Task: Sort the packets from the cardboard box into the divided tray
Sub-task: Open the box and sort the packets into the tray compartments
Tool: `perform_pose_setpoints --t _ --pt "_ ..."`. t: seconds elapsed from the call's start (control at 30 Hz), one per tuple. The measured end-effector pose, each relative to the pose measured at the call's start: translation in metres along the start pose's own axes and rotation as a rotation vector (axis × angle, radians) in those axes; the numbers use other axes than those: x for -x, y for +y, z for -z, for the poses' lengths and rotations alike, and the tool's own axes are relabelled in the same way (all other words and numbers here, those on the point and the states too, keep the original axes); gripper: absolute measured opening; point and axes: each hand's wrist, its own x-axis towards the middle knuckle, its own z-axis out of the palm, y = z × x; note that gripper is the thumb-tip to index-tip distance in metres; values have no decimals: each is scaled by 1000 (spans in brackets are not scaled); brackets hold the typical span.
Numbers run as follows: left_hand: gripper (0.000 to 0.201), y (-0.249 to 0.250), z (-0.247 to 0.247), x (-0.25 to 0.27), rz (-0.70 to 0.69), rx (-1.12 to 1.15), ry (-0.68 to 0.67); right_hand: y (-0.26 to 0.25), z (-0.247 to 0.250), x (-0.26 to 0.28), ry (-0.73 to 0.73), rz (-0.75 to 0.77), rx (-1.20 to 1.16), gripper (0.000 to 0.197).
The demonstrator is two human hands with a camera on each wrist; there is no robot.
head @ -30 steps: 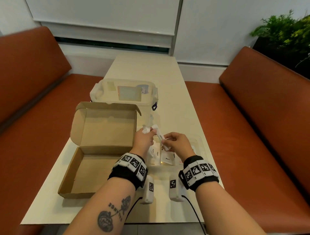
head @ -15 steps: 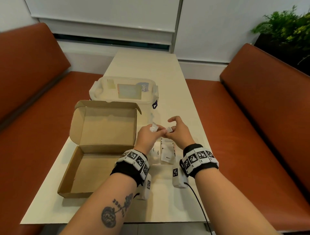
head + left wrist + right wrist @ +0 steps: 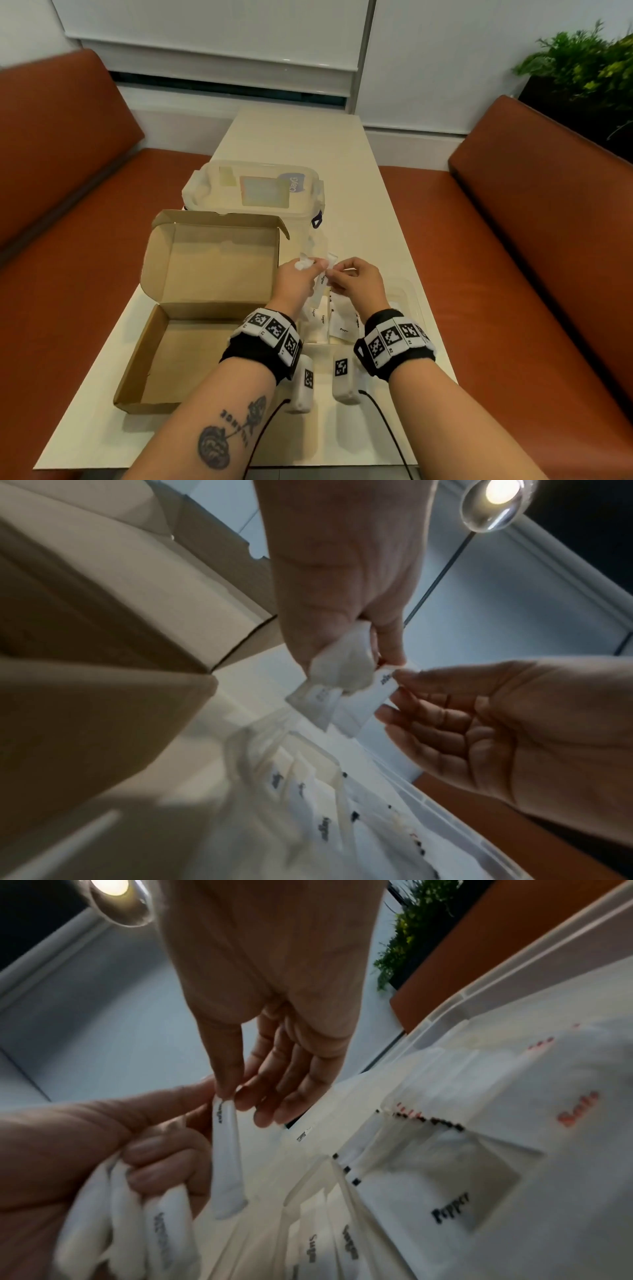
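My left hand (image 3: pixel 317 266) grips a bundle of white packets (image 3: pixel 305 263) above the divided tray (image 3: pixel 412 298). My right hand (image 3: pixel 330 274) pinches the top of one sugar stick packet (image 3: pixel 322 284) between thumb and forefinger. The left hand's fingertips touch the same stick. In the right wrist view the stick (image 3: pixel 226 1164) hangs down beside the bundle (image 3: pixel 137 1231). The tray holds sugar sticks (image 3: pixel 349 1242), a pepper packet (image 3: pixel 452 1210) and red-lettered packets (image 3: pixel 578 1110) in separate sections. The open cardboard box (image 3: pixel 191 359) lies to the left and shows no packets inside.
A clear lidded plastic container (image 3: pixel 253 192) stands behind the box. Orange benches (image 3: pixel 513 274) flank the narrow table (image 3: pixel 342 154). A plant (image 3: pixel 589 61) sits at the far right. The table's near edge runs just below my forearms.
The right hand's fingers, spread half a second ago, now pinch a sugar stick at the left hand's bundle. Both hands have stayed together over the tray.
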Motion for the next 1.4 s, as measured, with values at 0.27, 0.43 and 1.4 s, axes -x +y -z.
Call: perform_pose_setpoints --t 0.27,0.43,1.4 --pt "9 5 2 -2 0 124 55 13 -14 2 -38 20 677 8" --pt "14 5 2 0 -2 136 44 22 -19 5 -131 124 1011 18" --pt "36 10 -4 14 171 345 -45 10 11 13 132 247 432 15"
